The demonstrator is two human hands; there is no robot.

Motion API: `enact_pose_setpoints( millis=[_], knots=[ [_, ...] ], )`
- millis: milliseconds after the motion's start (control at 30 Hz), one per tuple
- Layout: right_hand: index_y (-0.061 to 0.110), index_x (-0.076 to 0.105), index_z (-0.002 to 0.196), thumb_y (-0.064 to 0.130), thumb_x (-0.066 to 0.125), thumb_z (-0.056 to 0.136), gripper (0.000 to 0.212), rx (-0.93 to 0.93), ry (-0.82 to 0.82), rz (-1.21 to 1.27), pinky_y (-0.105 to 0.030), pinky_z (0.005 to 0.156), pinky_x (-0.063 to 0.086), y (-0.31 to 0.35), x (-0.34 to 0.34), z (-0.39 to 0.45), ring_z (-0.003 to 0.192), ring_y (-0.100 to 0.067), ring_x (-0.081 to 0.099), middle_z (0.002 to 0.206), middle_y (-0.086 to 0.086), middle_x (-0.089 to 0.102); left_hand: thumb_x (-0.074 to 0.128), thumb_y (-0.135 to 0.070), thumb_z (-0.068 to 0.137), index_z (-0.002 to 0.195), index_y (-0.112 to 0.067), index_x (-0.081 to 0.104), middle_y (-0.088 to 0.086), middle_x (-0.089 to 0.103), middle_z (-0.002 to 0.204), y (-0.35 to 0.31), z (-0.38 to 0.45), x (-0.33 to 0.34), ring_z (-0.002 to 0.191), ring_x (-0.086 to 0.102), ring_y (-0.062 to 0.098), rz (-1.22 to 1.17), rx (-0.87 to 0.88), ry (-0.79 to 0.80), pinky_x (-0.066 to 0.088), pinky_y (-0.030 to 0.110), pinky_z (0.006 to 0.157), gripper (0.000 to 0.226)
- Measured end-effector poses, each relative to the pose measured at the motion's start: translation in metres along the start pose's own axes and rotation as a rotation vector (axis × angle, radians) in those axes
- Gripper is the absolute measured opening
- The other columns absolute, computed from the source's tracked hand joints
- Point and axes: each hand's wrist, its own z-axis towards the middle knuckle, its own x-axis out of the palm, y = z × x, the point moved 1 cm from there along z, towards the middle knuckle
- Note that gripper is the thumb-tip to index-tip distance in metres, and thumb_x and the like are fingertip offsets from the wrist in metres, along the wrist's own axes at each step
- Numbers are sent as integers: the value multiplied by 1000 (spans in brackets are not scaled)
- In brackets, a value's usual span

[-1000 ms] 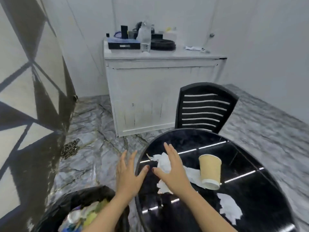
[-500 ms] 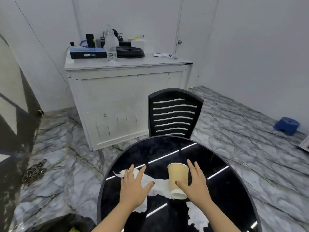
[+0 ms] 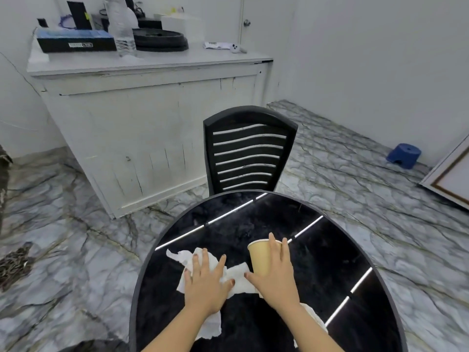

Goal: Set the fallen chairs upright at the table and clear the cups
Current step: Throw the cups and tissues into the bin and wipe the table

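paper cup is gripped by the right hand on the black table. torn tissue is pressed under the flat, spread left hand. an upright chair is tucked behind.

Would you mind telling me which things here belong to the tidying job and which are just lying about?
Job: cup, under the right hand; chair; table.
Lying about: tissue under the left hand; bottle and black box on the cabinet; blue stool.

Place: a spare room in a home or small office.
Signs: round black table, slatted chair, cluttered white cabinet, marble-patterned floor.
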Motion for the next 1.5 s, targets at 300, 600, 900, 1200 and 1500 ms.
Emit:
enact_pose_setpoints(
  millis=[300,600,900,1200,1500],
  knots=[
    [40,3,143,24,71,71,100,-49,-4,166,-36,102,33,13,-1,0,141,-23,16,157,0,-2,35,-22,98,144,-17,22,0,12,157,12,-5,-28,144,14,16,-479,38,-252,17,30,115,48],
    [41,4,142,25,71,72,98,-436,282,283,-32,105,28,126,57,-52,141,-15,12,156,5,-2,38,-21,98,143,-17,29,1,24,154,113,-113,-76,142,20,16,-649,-244,-615,19,29,113,46],
    [36,-1,143,29,66,74,97,-666,722,141,-30,110,23,154,176,-195,144,-18,6,157,0,-5,37,-21,98,143,-13,28,3,23,155,225,-276,11,142,20,17,-672,-735,-664,19,29,113,47],
    [29,-6,144,36,64,71,102,-633,897,-107,-35,110,27,61,310,-253,144,-21,9,155,-6,2,45,-23,95,142,-23,30,-4,24,154,275,-328,172,139,26,17,-765,-904,-520,24,29,111,50],
    [36,-2,144,53,64,71,100,-614,843,-123,-40,107,34,7,366,-242,142,-20,18,158,0,-5,41,-72,77,140,-44,-10,-4,-5,158,289,-320,237,146,0,18,-673,-902,-318,9,46,116,85]
  ],
)
